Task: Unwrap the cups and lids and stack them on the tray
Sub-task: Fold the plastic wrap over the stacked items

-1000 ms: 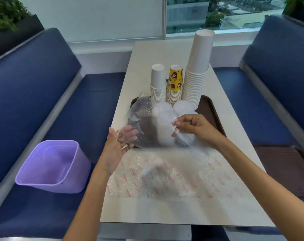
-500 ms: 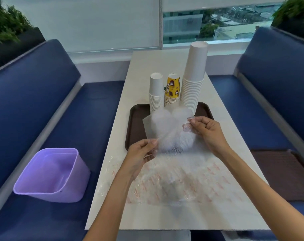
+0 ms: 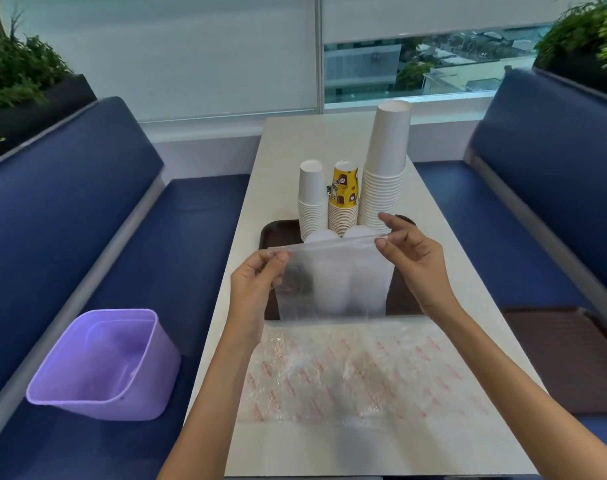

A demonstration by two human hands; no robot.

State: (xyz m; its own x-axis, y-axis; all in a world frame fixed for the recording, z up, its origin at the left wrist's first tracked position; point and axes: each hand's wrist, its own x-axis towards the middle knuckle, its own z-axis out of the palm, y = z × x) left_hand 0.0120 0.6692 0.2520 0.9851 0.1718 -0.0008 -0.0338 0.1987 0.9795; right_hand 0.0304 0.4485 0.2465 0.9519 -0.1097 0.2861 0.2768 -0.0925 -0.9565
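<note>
Two hands up over the table (image 3: 295, 140), one clear plastic bag (image 3: 333, 282) stretched flat between them. Left hand (image 3: 252, 285): thumb and curled fingers pinching the bag's upper left corner. Right hand (image 3: 411, 258): thumb and forefinger pinching the upper right corner, other fingers loosely spread. Bag hanging upright above the near part of one brown tray (image 3: 278, 230). Two white rounded lids (image 3: 321, 236) peeking over the bag's top edge, with pale shapes visible through the film; inside it or behind it, cannot tell. Three upside-down cup stacks at the tray's far end: small white stack (image 3: 311, 199), yellow patterned stack (image 3: 343, 199), tall white stack (image 3: 387, 161). One sheet of red-printed bubble wrap (image 3: 347, 372) flat on the table's near part. One purple bin (image 3: 101, 365) on the left bench (image 3: 87, 202), one second brown tray (image 3: 565, 358) on the right bench (image 3: 537, 202).
</note>
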